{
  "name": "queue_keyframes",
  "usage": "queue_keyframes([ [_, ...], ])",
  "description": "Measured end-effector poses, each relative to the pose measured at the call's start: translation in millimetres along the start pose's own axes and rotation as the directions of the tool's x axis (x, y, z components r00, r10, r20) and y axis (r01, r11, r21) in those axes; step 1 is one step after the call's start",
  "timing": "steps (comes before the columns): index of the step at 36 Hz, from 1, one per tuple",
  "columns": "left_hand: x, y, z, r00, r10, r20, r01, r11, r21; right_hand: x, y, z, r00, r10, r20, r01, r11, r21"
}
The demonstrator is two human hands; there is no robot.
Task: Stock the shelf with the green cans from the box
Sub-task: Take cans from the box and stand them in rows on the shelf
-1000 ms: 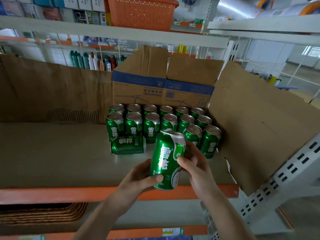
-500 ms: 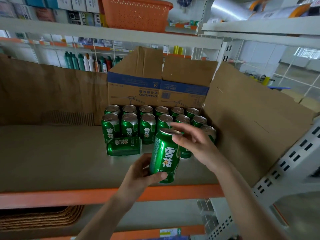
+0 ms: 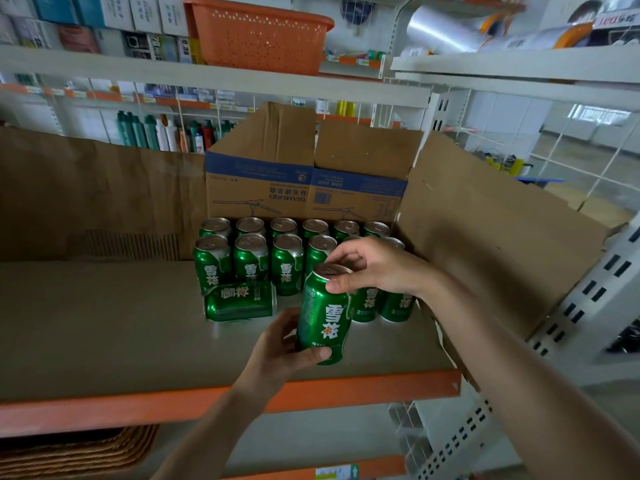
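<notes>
Green can (image 3: 323,317) front and centre, and we have it upright, leaning a touch, over the front of the shelf (image 3: 104,323), just ahead of the standing cans (image 3: 250,261). Our left hand (image 3: 280,348) wraps its lower half, fingers curled round the back and thumb across the front near the base. Our right hand (image 3: 377,268) pinches the top, thumb on the near shoulder, fingers over the lid. Whether the base touches the shelf, we cannot tell.

Look at that label: two big white Chinese characters run down the green side, with a little orange-and-white star shape in the lower one. Tiny white print at the bottom begins "REF", and our thumb covers the rest.

Now the count. Back row: six lids. Second row: four in plain sight, more partly hidden behind our right hand. Two more stand under that wrist. One fallen can (image 3: 240,301) lies on its side just left of the one we hold.

Behind them sits the box (image 3: 263,188), flaps up, with a blue band and "DIAMOND" printed upside down above a line drawing. One cardboard panel (image 3: 86,188) stands to its left, a second panel (image 3: 485,230) to its right. Up top is one orange basket (image 3: 259,36), and on the shelf below, a wicker tray (image 3: 76,452).
</notes>
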State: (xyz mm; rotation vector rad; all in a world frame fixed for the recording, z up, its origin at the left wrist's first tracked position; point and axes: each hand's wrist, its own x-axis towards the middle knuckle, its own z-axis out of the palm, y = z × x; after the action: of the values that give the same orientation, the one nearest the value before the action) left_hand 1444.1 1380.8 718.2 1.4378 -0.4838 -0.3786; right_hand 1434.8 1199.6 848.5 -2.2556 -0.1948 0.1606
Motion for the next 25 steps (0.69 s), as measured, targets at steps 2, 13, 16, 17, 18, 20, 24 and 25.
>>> queue_keyframes([
  [2, 4.4, -1.8, -1.4, 1.0, 0.019, -0.005, -0.019, 1.0, 0.013, 2.3, -0.2, -1.8, 1.0, -0.005, 0.001, 0.005, 1.0, -0.013],
  [13, 22.5, -24.3, -31.3, 0.996, 0.062, 0.066, -0.085, 0.902, 0.424, 21.7, 6.3, 2.5, 0.998, -0.037, -0.041, 0.031, 0.992, -0.126],
  [16, 19.2, -27.0, -41.8, 0.999, 0.004, 0.053, -0.035, 0.799, 0.6, 29.8, 12.2, 1.8, 0.998, -0.037, -0.059, 0.029, 0.99, -0.137],
  [17, 18.1, -28.0, -45.2, 0.998, -0.014, 0.063, -0.03, 0.759, 0.651, 32.2, 14.6, 1.5, 0.997, -0.034, -0.067, 0.025, 0.99, -0.137],
  [18, 17.4, -28.6, -47.8, 0.996, -0.024, 0.081, -0.039, 0.72, 0.693, 34.8, 17.2, 1.0, 0.997, -0.028, -0.076, 0.017, 0.99, -0.142],
  [20, 17.3, -32.8, -53.2, 0.993, -0.028, 0.116, -0.07, 0.655, 0.753, 39.6, 22.2, -0.4, 0.996, -0.017, -0.09, 0.003, 0.988, -0.154],
  [24, 20.8, -50.9, -61.4, 0.993, -0.059, 0.106, -0.052, 0.582, 0.812, 48.3, 31.5, -2.3, 0.993, -0.005, -0.114, -0.016, 0.983, -0.185],
  [25, 21.4, -54.7, -62.9, 0.993, -0.057, 0.108, -0.057, 0.564, 0.824, 50.0, 33.3, -2.6, 0.993, 0.001, -0.122, -0.025, 0.981, -0.192],
])
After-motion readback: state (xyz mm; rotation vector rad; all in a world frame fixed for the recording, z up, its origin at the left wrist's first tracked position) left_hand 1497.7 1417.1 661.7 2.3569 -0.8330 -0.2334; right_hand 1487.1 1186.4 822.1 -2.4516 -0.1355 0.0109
